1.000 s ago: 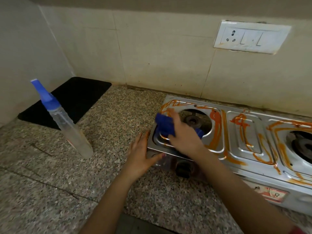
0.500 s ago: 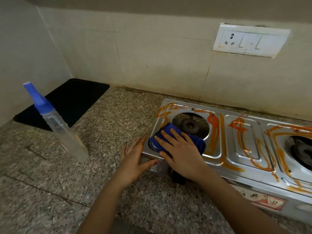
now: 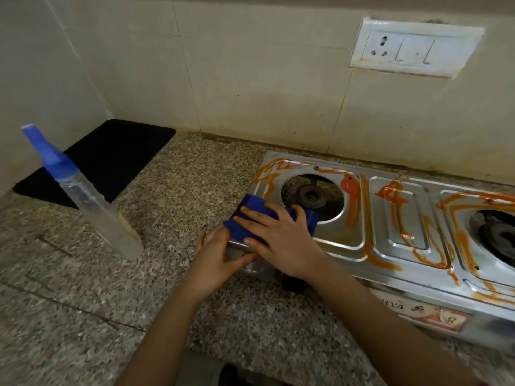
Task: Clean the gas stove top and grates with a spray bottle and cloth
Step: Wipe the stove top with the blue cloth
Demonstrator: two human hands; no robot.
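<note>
Fingers of the right hand are seen spread apart and laid flat on a blue cloth, which is pressed onto the front left corner of the stove. Nothing is clamped by them. The cloth is folded and covered for the most part by the hand; its far edge shows just beyond the fingertips and one corner shows behind the knuckles.

The left hand is set against the same corner of the stove, just below the right fingertips. Its fingers are held straight and close together along the stove's left side, and the thumb is laid across the front face. Nothing is gripped.

The left burner lies just behind the right hand, uncovered in its round opening. Orange streaks are recorded around that opening and across the steel top well away from the fingers, as far as the second burner. A black knob is partly hidden under the right wrist.

The spray bottle, clear with a blue top, stands on the speckled bench, well apart from the left fingers on their outer side, untouched. A black mat lies beyond it in the corner. A switch plate is fixed to the wall tiles above the stove.
</note>
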